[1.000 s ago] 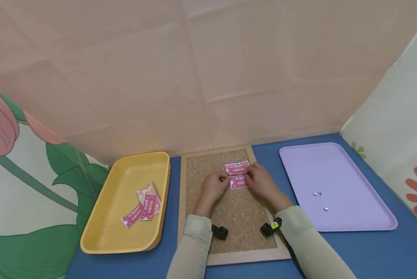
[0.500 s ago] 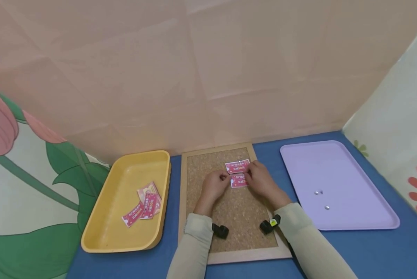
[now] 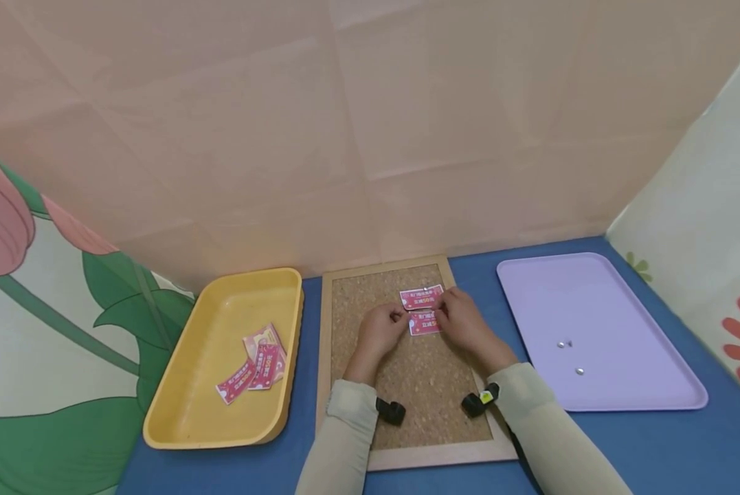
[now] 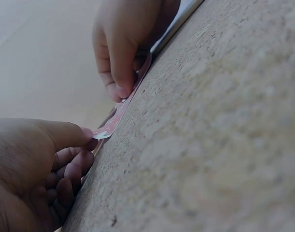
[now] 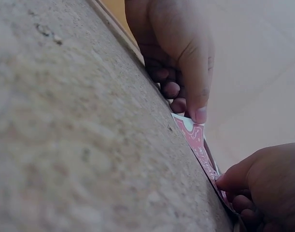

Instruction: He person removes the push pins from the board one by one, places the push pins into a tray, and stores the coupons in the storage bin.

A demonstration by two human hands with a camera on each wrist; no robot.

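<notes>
A framed corkboard lies on the blue table, and both hands meet over its far half. The left hand pinches the near left corner of a pink coupon, the lower coupon, with the thumb on the printed face and the other fingers curled beneath. The right hand bends over the coupon's right part, thumb and forefinger pressed together on its edge (a tiny glint at their tips is too small to identify). In both wrist views the coupon curves slightly up from the cork between the two grips. The upper coupon lies just beyond it, a small speck at its far edge; whether the two coupons touch is hard to tell.

To the left of the board, a yellow tray holds a small overlapping pile of coupons, nearer its right wall. To the right, a lilac tray carries a few small silvery pieces toward its near left part. Both forearms wear pale sleeves, with a black device strapped at each wrist.
</notes>
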